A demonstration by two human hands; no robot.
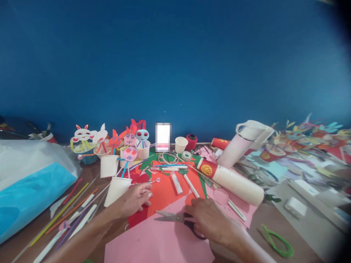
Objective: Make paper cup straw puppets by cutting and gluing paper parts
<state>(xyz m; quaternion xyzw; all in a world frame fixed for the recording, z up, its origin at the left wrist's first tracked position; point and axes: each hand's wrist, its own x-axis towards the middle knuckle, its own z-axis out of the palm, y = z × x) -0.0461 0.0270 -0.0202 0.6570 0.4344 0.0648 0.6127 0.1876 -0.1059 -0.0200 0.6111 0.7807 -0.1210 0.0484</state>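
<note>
My left hand (137, 199) is beside a white paper cup (117, 190), above the edge of the red paper; its fingers are loosely curled and apart, with nothing visible in them. My right hand (205, 215) has its fingers over the black handles of a pair of scissors (175, 217). The scissors lie across the pink sheet (153, 241), blades pointing left and slightly apart. Behind the hands is orange paper (161, 190) with markers on it. A pink round face with a blue stem (129, 154) stands in the cup near my left hand.
Several cups with paper figures (102, 146) stand at the back left. A plastic bag (35, 193) and pipe cleaners (65, 202) lie left. Stacked cups (237, 184), a white pitcher (241, 142) and a green pipe cleaner (278, 243) are right. A blue wall (175, 65) rises behind.
</note>
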